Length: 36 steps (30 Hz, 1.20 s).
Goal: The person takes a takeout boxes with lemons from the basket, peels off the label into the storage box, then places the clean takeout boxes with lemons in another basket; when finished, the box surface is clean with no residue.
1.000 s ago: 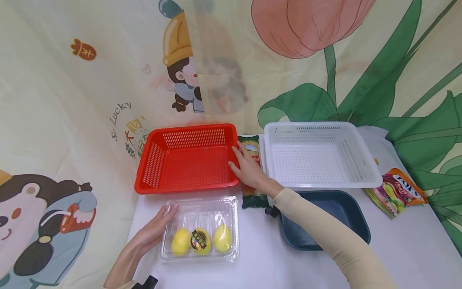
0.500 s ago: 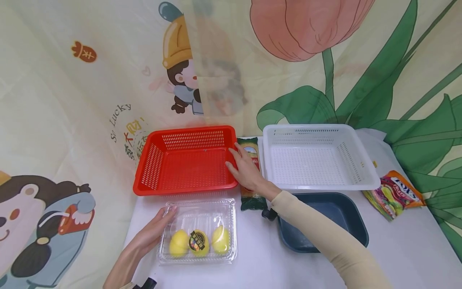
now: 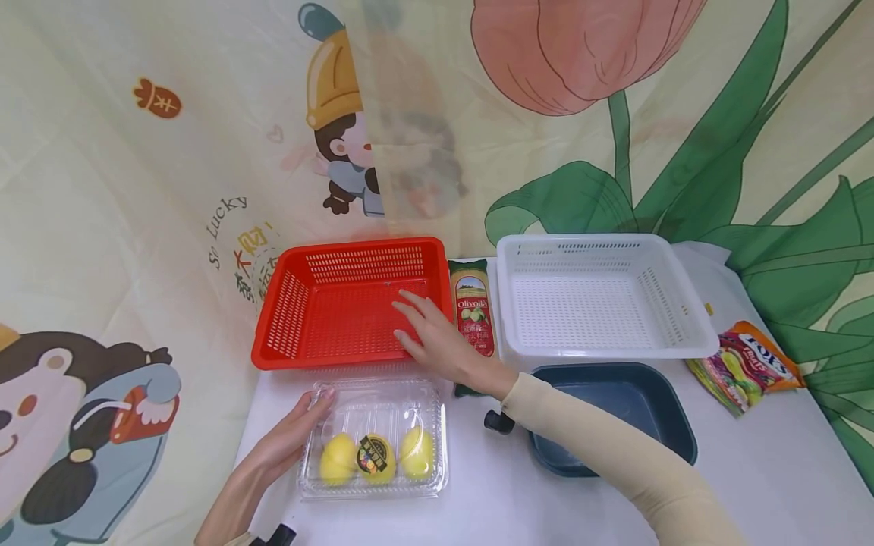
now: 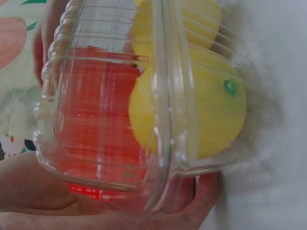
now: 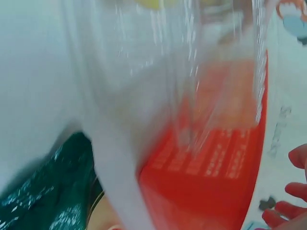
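A clear plastic clamshell box [image 3: 369, 398] stands on the white table with three yellow lemons [image 3: 339, 459] inside and a dark round label on its lid. My left hand [image 3: 293, 432] grips its left end; in the left wrist view, fingers [image 4: 204, 201] curl beneath the box [image 4: 110, 182]. Over the front right corner of the red basket [image 3: 273, 360] hovers my right hand [image 3: 437, 345], fingers spread and holding nothing. Only fingers [image 5: 290, 211] of it show at the right wrist view's edge. Its wrist partly covers a green Olivoila packet [image 3: 473, 299] right of the basket.
A white basket [image 3: 604, 353] stands at the back right. In front of it is a dark blue tray [image 3: 614, 379], partly covered by my right forearm. A Fox's Fruits candy bag [image 3: 751, 364] lies farther right. A printed cloth [image 3: 437, 91] hangs behind the table.
My right hand has moved left and toward me, from the red basket's right rim to above its front corner, uncovering the packet's label. The left hand and the box have stayed put.
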{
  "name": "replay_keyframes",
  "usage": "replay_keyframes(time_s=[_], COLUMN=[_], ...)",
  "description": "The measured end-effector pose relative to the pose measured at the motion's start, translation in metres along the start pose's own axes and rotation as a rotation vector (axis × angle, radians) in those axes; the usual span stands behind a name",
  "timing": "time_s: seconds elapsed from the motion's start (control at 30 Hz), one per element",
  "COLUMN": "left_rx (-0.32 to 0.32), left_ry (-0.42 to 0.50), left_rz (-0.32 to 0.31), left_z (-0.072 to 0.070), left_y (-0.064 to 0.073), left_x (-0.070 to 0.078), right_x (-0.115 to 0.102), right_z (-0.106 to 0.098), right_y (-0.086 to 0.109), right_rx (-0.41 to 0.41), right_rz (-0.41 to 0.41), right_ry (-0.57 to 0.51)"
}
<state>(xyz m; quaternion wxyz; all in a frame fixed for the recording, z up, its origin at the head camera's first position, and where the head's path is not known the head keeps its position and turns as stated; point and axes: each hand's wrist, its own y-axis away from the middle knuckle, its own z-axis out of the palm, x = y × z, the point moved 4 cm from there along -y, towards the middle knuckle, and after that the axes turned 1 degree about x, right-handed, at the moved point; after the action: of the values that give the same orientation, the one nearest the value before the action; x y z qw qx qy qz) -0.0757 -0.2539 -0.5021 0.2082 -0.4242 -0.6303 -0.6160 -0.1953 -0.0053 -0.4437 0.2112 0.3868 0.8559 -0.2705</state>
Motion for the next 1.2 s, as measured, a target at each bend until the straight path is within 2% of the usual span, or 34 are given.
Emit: replay_keyframes(time_s=[0.23,0.43,0.53,0.73,0.87,1.2], left_rx=[0.001,-0.007,-0.009,0.0,0.005,0.016], left_ry=[-0.004,-0.006,-0.011,-0.027,-0.033,-0.044], left_rz=[-0.008,-0.012,-0.017,-0.026,-0.029,-0.06], left_z=[0.0,0.0,0.0,-0.001,-0.001,-0.001], left_y=[0.0,-0.001,-0.001,0.0,0.0,-0.001], left_x=[0.0,0.001,0.001,0.0,0.0,-0.001], right_x=[-0.035,-0.058,-0.067,-0.08,-0.085,-0.082], right_z=[0.017,0.032,0.038,0.05,0.055,0.061], right_y=[0.016,0.039,0.052,0.073,0.081,0.085], right_rx=[-0.171,-0.353,-0.409,-0.472,-0.485,-0.496], right_rz=[-0.188,-0.343,-0.407,-0.487,-0.534,-0.548], right_ry=[0.052,0.087,0.111,0.136,0.175,0.227])
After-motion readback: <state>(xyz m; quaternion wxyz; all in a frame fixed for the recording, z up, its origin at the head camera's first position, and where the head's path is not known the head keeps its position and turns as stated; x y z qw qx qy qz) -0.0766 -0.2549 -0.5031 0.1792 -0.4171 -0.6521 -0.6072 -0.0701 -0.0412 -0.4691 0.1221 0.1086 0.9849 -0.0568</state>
